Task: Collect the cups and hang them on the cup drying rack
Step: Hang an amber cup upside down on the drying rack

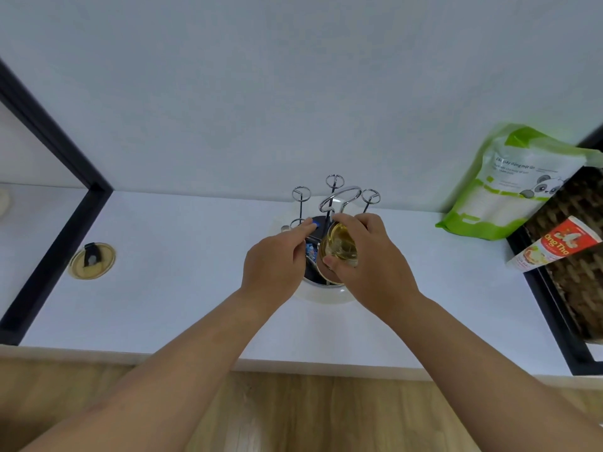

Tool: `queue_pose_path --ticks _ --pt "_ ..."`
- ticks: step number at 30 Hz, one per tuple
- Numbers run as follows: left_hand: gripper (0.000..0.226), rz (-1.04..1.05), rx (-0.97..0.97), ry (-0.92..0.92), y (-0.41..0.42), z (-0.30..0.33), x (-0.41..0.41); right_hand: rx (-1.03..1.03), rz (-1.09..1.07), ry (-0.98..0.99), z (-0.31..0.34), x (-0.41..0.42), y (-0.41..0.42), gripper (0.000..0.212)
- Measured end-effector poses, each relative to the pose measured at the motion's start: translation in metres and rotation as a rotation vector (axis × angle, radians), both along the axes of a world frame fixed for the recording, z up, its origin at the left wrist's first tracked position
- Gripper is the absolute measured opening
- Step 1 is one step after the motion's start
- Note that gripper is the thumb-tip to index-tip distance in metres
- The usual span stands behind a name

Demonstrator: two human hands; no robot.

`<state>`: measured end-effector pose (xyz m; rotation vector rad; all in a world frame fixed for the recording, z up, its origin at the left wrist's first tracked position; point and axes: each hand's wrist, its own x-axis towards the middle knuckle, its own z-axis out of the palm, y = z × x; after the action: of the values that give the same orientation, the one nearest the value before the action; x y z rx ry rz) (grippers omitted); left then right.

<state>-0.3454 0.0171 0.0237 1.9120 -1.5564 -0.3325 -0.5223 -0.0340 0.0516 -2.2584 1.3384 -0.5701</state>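
Note:
A metal cup drying rack (336,194) with looped wire prongs and a round white base (326,293) stands on the white counter near the wall. My right hand (368,256) grips a clear amber glass cup (339,246), tilted on its side over the rack's middle. My left hand (277,259) is beside it on the left, fingers pinched around a dark blue cup (315,223) that sits on the rack. Most of the dark cup is hidden behind my hands.
A yellowish round lid with a black tab (92,260) lies on the counter (163,288) at the left. A green and white pouch (512,184) leans on the wall at the right, beside a woven basket (577,262) with a red packet (558,246).

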Motion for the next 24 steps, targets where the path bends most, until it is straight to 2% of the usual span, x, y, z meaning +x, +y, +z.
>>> queue_pose_path --ticks 24 --pt "0.042 -0.042 -0.015 -0.023 0.003 -0.009 0.003 0.034 0.01 0.107 -0.028 0.009 -0.001 0.076"
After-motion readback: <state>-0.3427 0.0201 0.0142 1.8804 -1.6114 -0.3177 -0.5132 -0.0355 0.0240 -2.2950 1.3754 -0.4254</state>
